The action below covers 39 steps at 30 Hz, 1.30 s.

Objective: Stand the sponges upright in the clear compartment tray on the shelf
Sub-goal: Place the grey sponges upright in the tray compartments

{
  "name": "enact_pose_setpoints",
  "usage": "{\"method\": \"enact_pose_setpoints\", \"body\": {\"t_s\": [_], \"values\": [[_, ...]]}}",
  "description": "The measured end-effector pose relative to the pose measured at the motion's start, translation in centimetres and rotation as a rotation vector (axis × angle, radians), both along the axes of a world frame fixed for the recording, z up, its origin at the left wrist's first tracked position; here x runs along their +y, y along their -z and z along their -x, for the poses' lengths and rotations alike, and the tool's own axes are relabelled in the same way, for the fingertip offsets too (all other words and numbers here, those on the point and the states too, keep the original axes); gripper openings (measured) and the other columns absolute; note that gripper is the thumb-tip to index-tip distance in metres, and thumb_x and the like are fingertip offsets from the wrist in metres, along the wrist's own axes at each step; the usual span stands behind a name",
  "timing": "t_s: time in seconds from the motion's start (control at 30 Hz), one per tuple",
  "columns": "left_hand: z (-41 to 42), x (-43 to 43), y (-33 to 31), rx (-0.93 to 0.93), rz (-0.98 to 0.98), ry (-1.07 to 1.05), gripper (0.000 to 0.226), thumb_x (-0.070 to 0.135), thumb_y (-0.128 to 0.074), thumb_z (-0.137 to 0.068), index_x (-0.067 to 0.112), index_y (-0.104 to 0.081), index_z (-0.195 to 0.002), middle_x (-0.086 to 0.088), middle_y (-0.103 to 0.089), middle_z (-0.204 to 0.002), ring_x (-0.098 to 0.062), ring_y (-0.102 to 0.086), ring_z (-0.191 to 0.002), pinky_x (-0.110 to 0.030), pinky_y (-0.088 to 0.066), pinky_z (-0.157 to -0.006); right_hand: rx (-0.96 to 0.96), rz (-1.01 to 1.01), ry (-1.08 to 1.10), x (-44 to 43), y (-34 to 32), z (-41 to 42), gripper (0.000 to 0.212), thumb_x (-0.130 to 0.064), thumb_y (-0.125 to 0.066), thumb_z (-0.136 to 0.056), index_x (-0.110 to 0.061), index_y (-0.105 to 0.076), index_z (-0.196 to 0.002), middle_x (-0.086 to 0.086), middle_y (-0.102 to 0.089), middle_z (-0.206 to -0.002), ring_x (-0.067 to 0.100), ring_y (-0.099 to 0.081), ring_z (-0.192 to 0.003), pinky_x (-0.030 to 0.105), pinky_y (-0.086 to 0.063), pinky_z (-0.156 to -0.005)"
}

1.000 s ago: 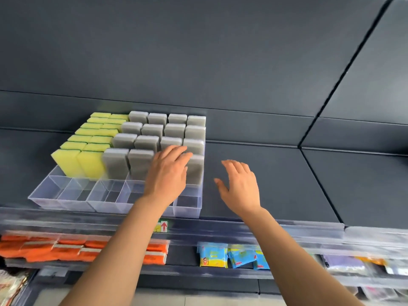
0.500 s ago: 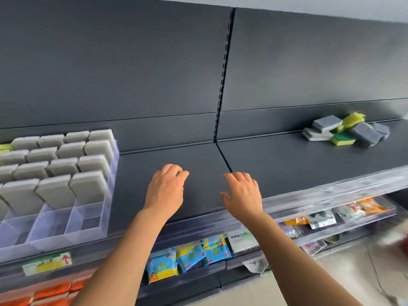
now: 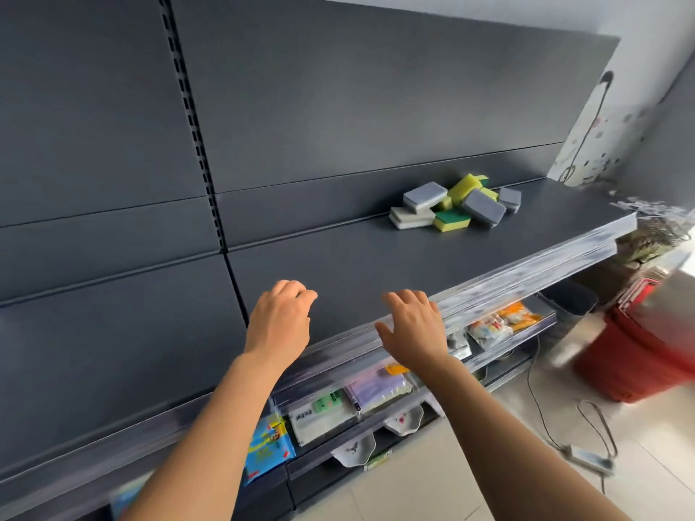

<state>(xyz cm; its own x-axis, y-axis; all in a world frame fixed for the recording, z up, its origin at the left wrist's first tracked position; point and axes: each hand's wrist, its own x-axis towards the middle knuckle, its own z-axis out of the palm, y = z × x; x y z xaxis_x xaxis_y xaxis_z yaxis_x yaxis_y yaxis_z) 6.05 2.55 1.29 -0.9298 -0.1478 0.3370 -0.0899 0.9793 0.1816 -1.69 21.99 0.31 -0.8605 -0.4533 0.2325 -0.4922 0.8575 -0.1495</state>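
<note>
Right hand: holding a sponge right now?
No, the right hand is open and empty; the sponge pile lies far off on the shelf.

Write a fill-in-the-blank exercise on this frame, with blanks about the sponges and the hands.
1. The left hand and right hand hold ____.
2. The sponge pile lies to the ____ of both hands.
3. The blurred container on the floor is ____.
Missing words: nothing; right; red.
</note>
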Motion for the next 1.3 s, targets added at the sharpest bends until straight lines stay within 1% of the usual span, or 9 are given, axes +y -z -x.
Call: {"method": "enact_pose_setpoints", "body": {"t_s": [0.13, 0.3, 0.57, 0.8, 0.97, 1.07, 1.17, 1.23, 1.3], "values": [[4.6, 3.2, -0.1, 0.013, -0.015, 0.055, 0.034, 0.012, -0.061, -0.086, 0.017, -0.059, -0.12, 0.001, -0.057, -0.122, -0.019, -0.047, -0.116, -0.031, -0.04, -0.092, -0.013, 0.014, 0.062, 3.2, -0.1, 3.6, 0.046, -0.04, -0.056, -0.088, -0.023, -0.045, -0.13, 0.0, -0.052, -0.128, 0.023, -0.04, -0.123, 0.036, -0.034, -0.101], [11.5, 5.8, 0.1, 0.015, -0.01, 0.126, 0.035, 0.017, -0.059, -0.088, 0.019, -0.056, -0.123, 0.003, -0.054, -0.123, -0.016, -0.043, -0.119, -0.029, -0.036, -0.096, -0.028, 0.023, 0.121, 6.1, -0.1, 9.0, 0.049, -0.04, -0.056, -0.088, -0.022, -0.044, -0.132, 0.001, -0.05, -0.131, 0.023, -0.039, -0.125, 0.037, -0.034, -0.102], [23.8, 8.4, 0.1, 0.02, -0.044, 0.175, 0.036, 0.018, -0.057, -0.089, 0.018, -0.054, -0.126, 0.003, -0.052, -0.126, -0.016, -0.041, -0.12, -0.029, -0.036, -0.095, -0.036, -0.007, 0.186, 8.8, -0.3, 20.0, 0.05, -0.04, -0.058, -0.087, -0.024, -0.044, -0.133, 0.0, -0.049, -0.133, 0.022, -0.037, -0.127, 0.036, -0.032, -0.101], [33.7, 10.0, -0.2, 0.01, -0.052, 0.203, 0.036, 0.019, -0.057, -0.089, 0.016, -0.055, -0.125, 0.001, -0.053, -0.125, -0.019, -0.043, -0.119, -0.032, -0.038, -0.097, -0.018, -0.011, 0.254, 10.5, -0.6, 28.7, 0.041, -0.039, -0.058, -0.086, -0.02, -0.051, -0.122, 0.0, -0.052, -0.126, 0.023, -0.042, -0.119, 0.034, -0.034, -0.095], [39.0, 11.1, 0.2, -0.026, -0.044, 0.17, 0.045, 0.021, -0.058, -0.089, 0.016, -0.048, -0.132, -0.003, -0.044, -0.139, -0.021, -0.038, -0.127, -0.034, -0.035, -0.1, -0.005, 0.011, 0.266, 11.6, -0.2, 33.3, 0.045, -0.038, -0.059, -0.086, -0.019, -0.049, -0.126, 0.001, -0.05, -0.129, 0.025, -0.041, -0.121, 0.035, -0.034, -0.095], [41.6, 11.7, 0.6, -0.038, -0.024, 0.097, 0.05, 0.026, -0.057, -0.089, 0.018, -0.041, -0.136, -0.008, -0.036, -0.144, -0.024, -0.034, -0.13, -0.036, -0.034, -0.099, -0.007, 0.024, 0.264, 12.3, 0.0, 36.2, 0.052, -0.037, -0.06, -0.085, -0.018, -0.045, -0.131, 0.004, -0.044, -0.137, 0.027, -0.037, -0.126, 0.037, -0.033, -0.098], [43.4, 12.1, 1.0, -0.093, -0.016, -0.002, 0.054, 0.031, -0.051, -0.093, 0.019, -0.031, -0.141, -0.012, -0.031, -0.146, -0.028, -0.031, -0.131, -0.039, -0.033, -0.099, -0.004, 0.044, 0.255, 12.9, -0.1, 38.7, 0.058, -0.036, -0.061, -0.085, -0.017, -0.039, -0.136, 0.007, -0.034, -0.146, 0.028, -0.031, -0.132, 0.039, -0.032, -0.101], [44.3, 12.4, 1.4, -0.124, -0.022, -0.057, 0.056, 0.034, -0.05, -0.093, 0.018, -0.028, -0.141, -0.013, -0.032, -0.144, -0.028, -0.032, -0.13, -0.04, -0.034, -0.098, -0.02, 0.041, 0.237, 13.4, 0.0, 40.4, 0.065, -0.036, -0.061, -0.085, -0.018, -0.032, -0.14, 0.009, -0.025, -0.152, 0.028, -0.023, -0.138, 0.039, -0.029, -0.105], [44.8, 12.7, 1.6, -0.13, -0.035, -0.103, 0.054, 0.037, -0.054, -0.09, 0.018, -0.033, -0.136, -0.011, -0.038, -0.139, -0.028, -0.036, -0.125, -0.039, -0.036, -0.095, -0.056, 0.026, 0.216, 13.8, 0.3, 41.7, 0.073, -0.036, -0.061, -0.086, -0.019, -0.022, -0.145, 0.008, -0.015, -0.156, 0.027, -0.012, -0.143, 0.039, -0.022, -0.111]]}}
